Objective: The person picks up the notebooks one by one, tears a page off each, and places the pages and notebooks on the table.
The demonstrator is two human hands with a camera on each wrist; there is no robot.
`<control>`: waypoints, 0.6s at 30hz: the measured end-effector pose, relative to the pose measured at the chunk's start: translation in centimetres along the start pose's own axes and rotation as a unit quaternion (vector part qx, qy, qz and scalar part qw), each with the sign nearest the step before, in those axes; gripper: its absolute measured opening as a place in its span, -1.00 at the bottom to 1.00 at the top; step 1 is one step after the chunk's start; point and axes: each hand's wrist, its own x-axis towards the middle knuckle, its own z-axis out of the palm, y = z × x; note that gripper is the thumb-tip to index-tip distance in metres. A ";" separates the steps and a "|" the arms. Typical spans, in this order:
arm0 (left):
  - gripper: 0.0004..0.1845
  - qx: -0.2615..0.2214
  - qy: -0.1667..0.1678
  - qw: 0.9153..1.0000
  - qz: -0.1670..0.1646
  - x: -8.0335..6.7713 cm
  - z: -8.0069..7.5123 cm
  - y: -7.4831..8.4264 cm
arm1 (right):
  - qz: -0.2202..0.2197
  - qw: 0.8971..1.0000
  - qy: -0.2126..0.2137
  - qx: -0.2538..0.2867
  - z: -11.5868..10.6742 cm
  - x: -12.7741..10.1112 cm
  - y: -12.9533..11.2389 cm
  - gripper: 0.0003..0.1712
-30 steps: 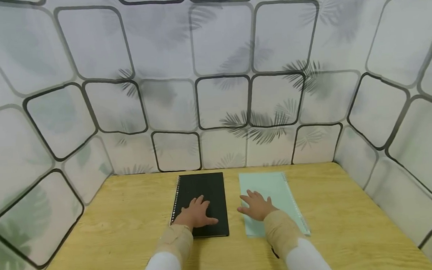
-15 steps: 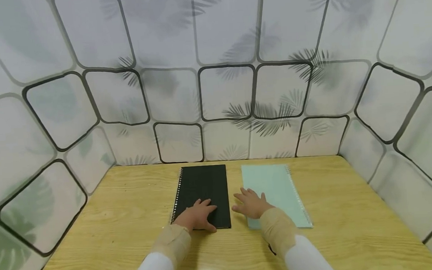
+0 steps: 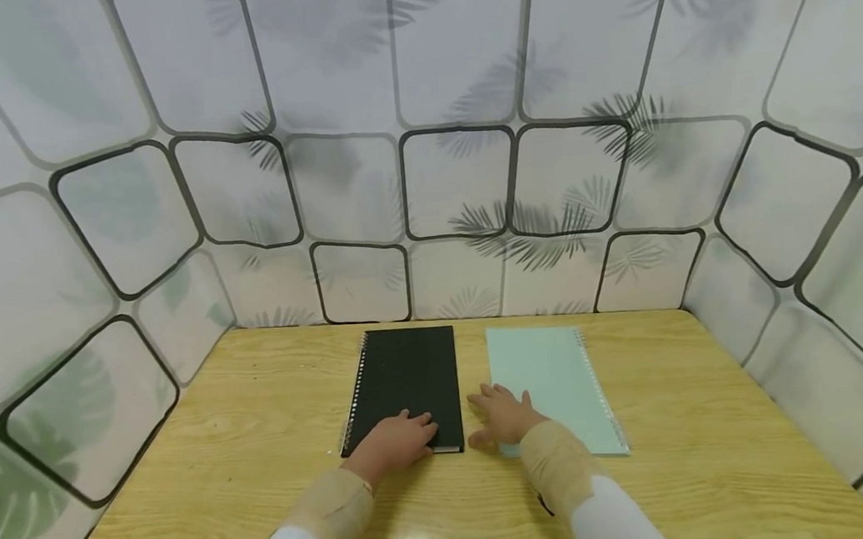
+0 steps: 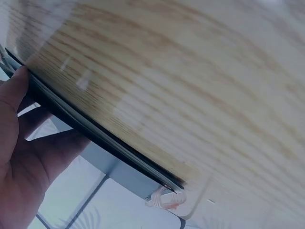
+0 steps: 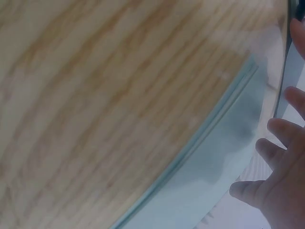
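A black spiral-bound notebook (image 3: 412, 371) lies on the wooden table, its coil along the left side. My left hand (image 3: 394, 441) holds its near edge; in the left wrist view the thumb (image 4: 20, 82) is at the edge and the fingers lie over the cover. A strip of white pages shows at the near right corner. To the right lies a mint-green spiral notebook (image 3: 543, 366), coil on its right side. My right hand (image 3: 505, 416) is over its near left part, fingers spread and gripping nothing. Whether the right palm touches the cover cannot be told.
The wooden table (image 3: 260, 398) reaches a back wall (image 3: 350, 183) covered with a leaf and rounded-square pattern. Similar walls stand at the left and right. A strip of bare wood separates the two notebooks.
My left hand has drawn back from the black cover's middle to its near edge and now holds it there. My right hand shifted slightly left and nearer. The head view tilted down.
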 end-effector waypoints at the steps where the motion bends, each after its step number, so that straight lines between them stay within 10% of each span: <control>1: -0.54 0.004 0.000 1.000 0.001 0.0 0.0 0.0 | -0.003 1.000 0.001 -0.002 0.1 0.1 0.1 -0.16; 18: -0.56 -0.029 0.027 0.999 0.014 -0.5 0.0 -0.5 | -0.037 0.998 0.002 -0.055 0.9 -0.2 -1.3 -0.15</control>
